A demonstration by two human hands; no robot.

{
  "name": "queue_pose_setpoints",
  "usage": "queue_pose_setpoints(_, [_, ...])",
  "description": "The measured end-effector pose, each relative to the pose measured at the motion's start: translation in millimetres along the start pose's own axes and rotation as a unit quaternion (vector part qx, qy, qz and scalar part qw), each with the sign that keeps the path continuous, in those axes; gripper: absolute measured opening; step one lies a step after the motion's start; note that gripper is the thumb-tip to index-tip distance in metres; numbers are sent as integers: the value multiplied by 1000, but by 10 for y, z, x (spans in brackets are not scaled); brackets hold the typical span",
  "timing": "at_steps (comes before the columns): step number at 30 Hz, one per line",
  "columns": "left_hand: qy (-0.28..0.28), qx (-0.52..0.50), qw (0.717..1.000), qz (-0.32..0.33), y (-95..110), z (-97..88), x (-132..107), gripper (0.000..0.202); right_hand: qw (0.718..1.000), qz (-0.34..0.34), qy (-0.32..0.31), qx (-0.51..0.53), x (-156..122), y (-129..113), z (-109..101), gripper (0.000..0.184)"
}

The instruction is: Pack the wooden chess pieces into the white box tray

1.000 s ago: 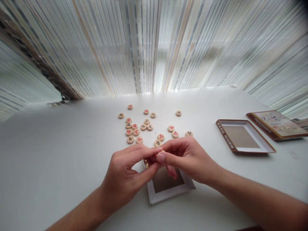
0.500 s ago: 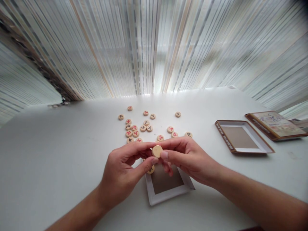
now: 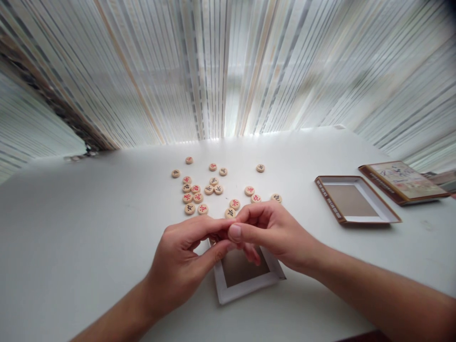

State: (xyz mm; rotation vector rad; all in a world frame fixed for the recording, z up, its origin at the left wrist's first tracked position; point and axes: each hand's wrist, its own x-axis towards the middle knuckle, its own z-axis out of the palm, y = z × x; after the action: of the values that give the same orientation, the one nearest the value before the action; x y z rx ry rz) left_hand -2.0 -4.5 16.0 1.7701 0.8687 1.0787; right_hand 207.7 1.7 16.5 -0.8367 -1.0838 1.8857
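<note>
My left hand [image 3: 185,256] and my right hand [image 3: 278,237] meet at their fingertips, both closed in a pinch. The Chinese chess piece that showed between them earlier is now hidden behind the fingers. Below them lies a shallow open box tray [image 3: 251,287], with white borders and a brown bottom, its far side covered by the hands. Just beyond the fingertips is a round wooden piece with a black character [image 3: 231,213]. A piece with a red character [image 3: 234,204] lies behind it.
Several more pieces, red [image 3: 203,209] and black [image 3: 190,209], are spread face up over the white table [image 3: 89,228]. To the right stand an open brown-edged box half [image 3: 383,216] and a box with a printed picture [image 3: 406,180]. A striped string curtain [image 3: 228,66] hangs behind.
The blank face of the piece between my fingertips has gone out of sight as the fingers drew together. A black piece beyond them has come into view. The view has shifted slightly.
</note>
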Motion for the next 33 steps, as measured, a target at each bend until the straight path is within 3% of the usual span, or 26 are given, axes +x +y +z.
queue_pose_setpoints(12, [18, -91, 994, -57, 38, -11, 17, 30, 997, -18, -37, 63, 20, 23, -22, 23])
queue_pose_setpoints(22, [0, -5, 1000, 12, -15, -6, 6, 37, 999, -12, -16, 27, 4, 14, 3, 27])
queue_pose_setpoints(33, [4, -5, 1000, 17, -4, 0, -6, 42, 1000, -16, -10, 19, -7, -11, 2, 26])
